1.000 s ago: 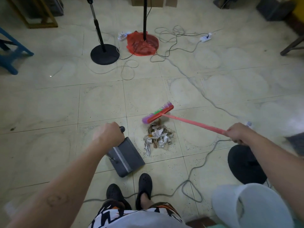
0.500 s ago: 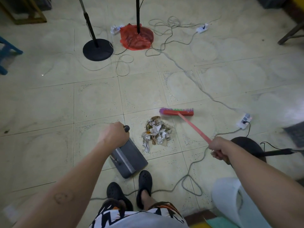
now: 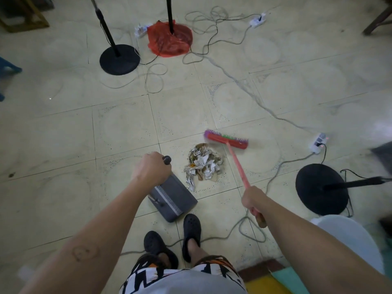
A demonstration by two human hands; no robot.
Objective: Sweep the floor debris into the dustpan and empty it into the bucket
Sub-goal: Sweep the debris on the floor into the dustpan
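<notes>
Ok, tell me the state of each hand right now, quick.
Left hand: closed, grips the dustpan handle.
Right hand: closed, grips the broom's pink handle.

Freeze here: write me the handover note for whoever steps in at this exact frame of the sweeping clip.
The left hand grips the handle of the grey dustpan, which stands on the floor just left of the debris pile.
The right hand grips the pink broom by its handle; its head sits just beyond the pile, on the far right side.
Done: paper scraps and leaves are gathered in one heap.
Left: sweep the heap into the dustpan, then tip it into the pale bucket at lower right.
</notes>
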